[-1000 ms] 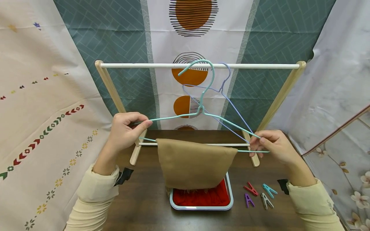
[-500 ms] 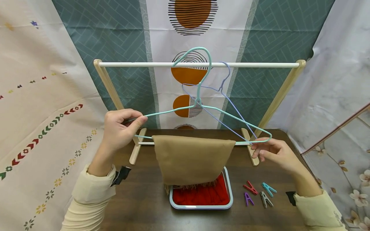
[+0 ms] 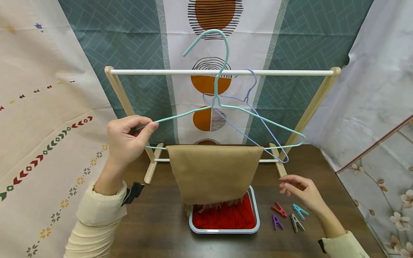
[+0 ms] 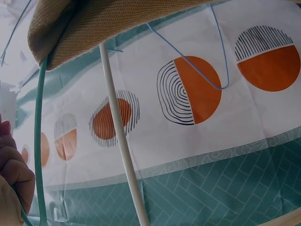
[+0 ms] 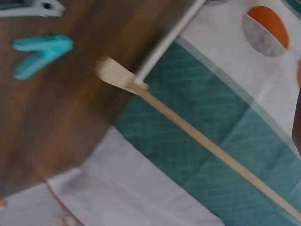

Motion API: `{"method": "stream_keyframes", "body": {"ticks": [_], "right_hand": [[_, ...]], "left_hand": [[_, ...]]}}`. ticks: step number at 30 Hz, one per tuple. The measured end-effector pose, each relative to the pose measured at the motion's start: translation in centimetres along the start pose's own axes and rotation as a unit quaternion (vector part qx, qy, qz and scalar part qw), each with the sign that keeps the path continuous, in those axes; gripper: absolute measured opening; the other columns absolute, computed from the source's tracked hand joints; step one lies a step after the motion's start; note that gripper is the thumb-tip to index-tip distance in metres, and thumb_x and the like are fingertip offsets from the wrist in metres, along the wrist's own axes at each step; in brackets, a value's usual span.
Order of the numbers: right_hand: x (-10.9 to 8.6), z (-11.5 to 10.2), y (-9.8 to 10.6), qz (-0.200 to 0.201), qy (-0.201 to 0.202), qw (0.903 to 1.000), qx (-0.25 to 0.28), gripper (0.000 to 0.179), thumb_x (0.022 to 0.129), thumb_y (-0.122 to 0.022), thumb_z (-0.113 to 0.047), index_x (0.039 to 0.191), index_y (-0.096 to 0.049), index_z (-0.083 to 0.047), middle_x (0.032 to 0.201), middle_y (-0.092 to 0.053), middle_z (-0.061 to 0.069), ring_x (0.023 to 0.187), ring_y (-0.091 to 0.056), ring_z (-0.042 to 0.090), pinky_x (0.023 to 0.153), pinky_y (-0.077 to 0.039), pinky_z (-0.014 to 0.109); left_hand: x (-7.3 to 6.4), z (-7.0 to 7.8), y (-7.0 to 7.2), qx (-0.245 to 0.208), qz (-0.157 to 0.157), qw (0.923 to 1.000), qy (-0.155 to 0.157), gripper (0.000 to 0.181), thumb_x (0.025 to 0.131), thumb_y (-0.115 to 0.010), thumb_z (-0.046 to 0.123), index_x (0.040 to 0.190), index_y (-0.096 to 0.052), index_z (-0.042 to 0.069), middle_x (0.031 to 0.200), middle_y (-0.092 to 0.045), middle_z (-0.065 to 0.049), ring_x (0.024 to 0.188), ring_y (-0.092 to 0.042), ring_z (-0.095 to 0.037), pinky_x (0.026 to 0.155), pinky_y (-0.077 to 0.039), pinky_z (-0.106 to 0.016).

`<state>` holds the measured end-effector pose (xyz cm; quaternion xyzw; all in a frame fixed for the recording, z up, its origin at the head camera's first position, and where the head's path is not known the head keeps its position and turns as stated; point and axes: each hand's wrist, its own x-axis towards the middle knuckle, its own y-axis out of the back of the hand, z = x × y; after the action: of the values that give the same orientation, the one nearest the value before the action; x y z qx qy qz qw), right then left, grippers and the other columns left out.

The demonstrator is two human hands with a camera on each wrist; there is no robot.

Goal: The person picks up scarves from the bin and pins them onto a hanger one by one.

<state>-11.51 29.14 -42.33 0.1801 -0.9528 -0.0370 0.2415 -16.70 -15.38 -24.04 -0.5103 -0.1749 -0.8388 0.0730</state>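
Note:
My left hand (image 3: 129,138) pinches the left shoulder of a mint-green clothes hanger (image 3: 258,116) between thumb and fingers. Over the hanger's bottom bar drapes a tan fringed cloth (image 3: 214,173); part of its fringe hangs above a light-rimmed tray (image 3: 256,211) holding red fabric (image 3: 226,218). The hanger's hook stands in front of and above the white rail (image 3: 155,72), as seen in the head view. My right hand (image 3: 303,190) holds nothing, its fingers loosely bent above the clothespins. In the left wrist view, the green hanger wire (image 4: 39,141) runs beside my curled fingers (image 4: 16,165).
A periwinkle hanger (image 3: 269,132) hangs on the rail of a wooden-legged rack (image 3: 317,100). Red (image 3: 279,209), purple (image 3: 277,222), grey (image 3: 297,223) and turquoise (image 3: 300,211) clothespins lie on the dark table right of the tray. Patterned cloths surround the table.
My right hand has let go of the green hanger and moved down toward the clothespins. My left hand has raised the hanger and shifted it left, the hook now above the rail.

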Motion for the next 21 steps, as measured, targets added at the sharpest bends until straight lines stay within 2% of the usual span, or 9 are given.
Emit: {"method": "stream_keyframes", "body": {"ticks": [3, 6, 10, 15, 18, 21], "right_hand": [[-0.9, 1.1, 0.1, 0.027, -0.016, 0.9994, -0.012, 0.032, 0.084, -0.044, 0.021, 0.104, -0.061, 0.003, 0.086, -0.067, 0.002, 0.069, -0.063, 0.013, 0.054, -0.048, 0.022], [-1.7, 2.2, 0.3, 0.055, -0.049, 0.9959, -0.052, 0.029, 0.084, -0.048, 0.017, 0.103, -0.062, 0.0, 0.084, -0.067, -0.001, 0.068, -0.063, 0.012, 0.054, -0.048, 0.022], [-2.7, 3.4, 0.4, 0.087, -0.095, 0.9845, -0.119, 0.024, 0.084, -0.054, 0.012, 0.101, -0.062, -0.002, 0.08, -0.066, -0.001, 0.066, -0.063, 0.012, 0.052, -0.049, 0.024], [-3.7, 4.8, 0.2, 0.11, -0.124, 0.9717, -0.168, 0.021, 0.083, -0.06, 0.007, 0.103, -0.059, 0.004, 0.08, -0.064, 0.004, 0.066, -0.063, 0.012, 0.052, -0.048, 0.025], [-4.2, 5.9, 0.0, 0.132, -0.134, 0.9576, -0.218, 0.023, 0.08, -0.065, 0.003, 0.102, -0.06, 0.004, 0.079, -0.064, 0.004, 0.067, -0.06, 0.007, 0.056, -0.048, 0.022], [-4.8, 7.1, -0.1, 0.155, -0.144, 0.9355, -0.283, 0.027, 0.075, -0.072, -0.003, 0.1, -0.062, 0.0, 0.078, -0.064, 0.004, 0.066, -0.058, 0.003, 0.059, -0.048, 0.018]], "left_hand": [[0.5, 0.2, 0.0, -0.001, 0.012, 0.9999, -0.001, 0.011, 0.065, -0.069, -0.014, 0.061, -0.064, -0.006, 0.05, -0.045, 0.004, 0.044, -0.029, -0.002, 0.044, -0.021, -0.014], [0.9, 0.3, 0.0, 0.001, 0.022, 0.9998, -0.003, 0.01, 0.065, -0.069, -0.014, 0.06, -0.064, -0.007, 0.05, -0.045, 0.005, 0.044, -0.029, -0.002, 0.044, -0.021, -0.013], [1.2, 0.3, 0.0, 0.006, 0.024, 0.9997, -0.005, 0.01, 0.066, -0.07, -0.012, 0.06, -0.064, -0.007, 0.049, -0.044, 0.005, 0.044, -0.029, -0.001, 0.045, -0.021, -0.014], [1.2, 0.2, -0.1, 0.009, 0.022, 0.9997, -0.006, 0.01, 0.066, -0.07, -0.011, 0.06, -0.064, -0.006, 0.049, -0.044, 0.003, 0.045, -0.03, -0.002, 0.045, -0.022, -0.014], [1.2, 0.1, -0.1, 0.006, 0.023, 0.9997, -0.008, 0.009, 0.066, -0.07, -0.011, 0.061, -0.064, -0.006, 0.049, -0.044, 0.003, 0.045, -0.03, -0.002, 0.045, -0.021, -0.014], [1.2, 0.1, -0.2, 0.002, 0.029, 0.9996, -0.008, 0.008, 0.066, -0.07, -0.012, 0.061, -0.064, -0.007, 0.051, -0.045, 0.005, 0.045, -0.03, -0.002, 0.045, -0.021, -0.014]]}}
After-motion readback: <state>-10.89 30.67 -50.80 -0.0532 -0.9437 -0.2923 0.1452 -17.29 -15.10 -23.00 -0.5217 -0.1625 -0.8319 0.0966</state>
